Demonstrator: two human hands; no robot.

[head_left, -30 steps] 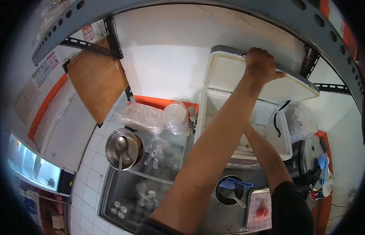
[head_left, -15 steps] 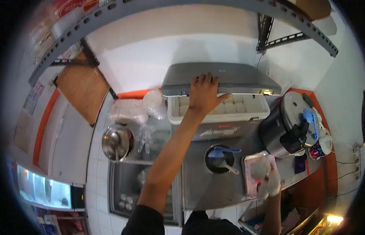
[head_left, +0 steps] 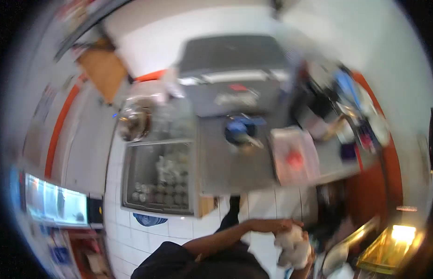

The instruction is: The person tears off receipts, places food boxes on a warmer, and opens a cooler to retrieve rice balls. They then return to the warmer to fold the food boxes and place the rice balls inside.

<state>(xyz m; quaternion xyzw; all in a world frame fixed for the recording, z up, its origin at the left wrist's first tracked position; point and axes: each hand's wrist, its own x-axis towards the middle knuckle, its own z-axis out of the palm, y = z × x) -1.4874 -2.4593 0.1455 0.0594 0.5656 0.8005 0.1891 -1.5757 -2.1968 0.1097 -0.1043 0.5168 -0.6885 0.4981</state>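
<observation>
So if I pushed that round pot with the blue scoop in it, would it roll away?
Probably not: the pot stands upright on the counter, so it would more likely slide. The blue scoop might rattle or swing, because its handle pokes out past the rim.

Small food shop or kitchen: glass-topped freezer [head_left: 157,179], cooler box [head_left: 235,76], lit display tank [head_left: 56,200].

And here the wide lens bends everything towards dark, rounded corners, motion blur smearing the counter [head_left: 235,172] from back edge to front, while a warm lamp [head_left: 403,233] glares at lower right and a bluish-white tank [head_left: 56,200] glows at left
</observation>
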